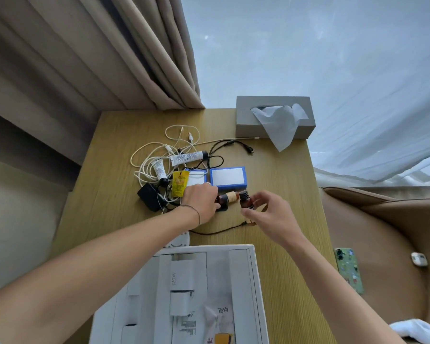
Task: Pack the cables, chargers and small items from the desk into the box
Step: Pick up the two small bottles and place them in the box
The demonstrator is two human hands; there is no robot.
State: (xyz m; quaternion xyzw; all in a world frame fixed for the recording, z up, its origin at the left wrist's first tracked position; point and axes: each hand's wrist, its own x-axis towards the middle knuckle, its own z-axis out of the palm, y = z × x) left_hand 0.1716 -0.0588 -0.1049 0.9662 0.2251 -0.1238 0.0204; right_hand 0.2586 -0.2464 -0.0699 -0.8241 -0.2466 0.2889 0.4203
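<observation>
The right hand [268, 214] pinches a small brown bottle [246, 201] with a dark cap, lifted just above the worktop [283, 194]. The left hand [201, 202] grips a second brown bottle [225, 197], cork-topped, lying on its side. Behind them sit two blue-edged boxes [228, 178], two white tubes [188, 157] and tangled white cables [147, 167]. The open white box [255, 281] lies nearest.

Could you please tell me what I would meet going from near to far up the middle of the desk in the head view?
White box → thin dark cord → right hand holding a brown bottle → blue-edged box → black cable → grey tissue box.
</observation>
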